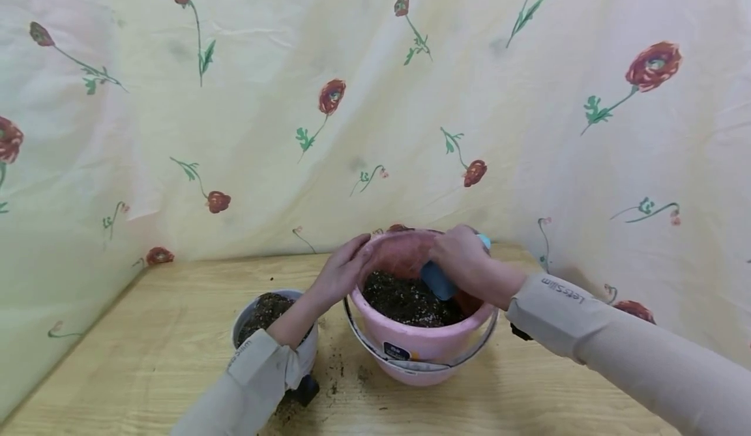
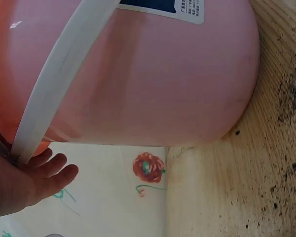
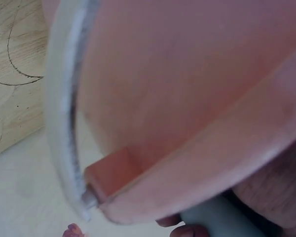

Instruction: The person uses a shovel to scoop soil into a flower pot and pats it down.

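A pink bucket (image 1: 411,338) with dark soil (image 1: 405,299) in it stands on the wooden table. My left hand (image 1: 340,273) grips its left rim; in the left wrist view the fingers (image 2: 54,173) curl beside the white bucket handle (image 2: 64,79). With my right hand (image 1: 466,260) I hold a blue hand trowel (image 1: 438,281), its blade down at the soil inside the bucket. The trowel's pale handle end (image 1: 484,240) sticks out above that hand. In the right wrist view its grip shows behind the bucket rim (image 3: 187,182), with most of the hand hidden.
Left of the bucket, partly behind my left forearm, is a white pot (image 1: 311,351) of soil. A black object (image 1: 305,390) lies by its base, and another black object (image 1: 520,333) shows beside my right sleeve. Soil crumbs dot the table (image 1: 176,332). Flowered cloth (image 1: 264,97) hangs behind.
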A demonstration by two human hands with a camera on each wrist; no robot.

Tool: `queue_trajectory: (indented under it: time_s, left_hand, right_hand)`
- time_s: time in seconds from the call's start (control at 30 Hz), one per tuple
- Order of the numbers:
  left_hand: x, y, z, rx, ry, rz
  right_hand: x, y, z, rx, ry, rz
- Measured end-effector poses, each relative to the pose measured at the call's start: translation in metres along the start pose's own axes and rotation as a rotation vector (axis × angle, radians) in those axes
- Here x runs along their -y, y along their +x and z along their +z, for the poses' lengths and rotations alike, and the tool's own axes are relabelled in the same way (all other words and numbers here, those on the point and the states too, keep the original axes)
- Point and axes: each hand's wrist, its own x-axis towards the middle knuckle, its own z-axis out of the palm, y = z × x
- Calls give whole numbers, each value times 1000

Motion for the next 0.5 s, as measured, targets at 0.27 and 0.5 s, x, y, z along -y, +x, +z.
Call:
queue_trajectory:
  time_s: [0.27, 0.5]
  left_hand:
    - [0, -1, -5, 34, -63, -110]
    - [2, 1, -2, 52, -61, -75]
  right_hand:
    - [4, 16, 4, 89, -4, -126]
    - [-9, 13, 25, -36, 123, -206]
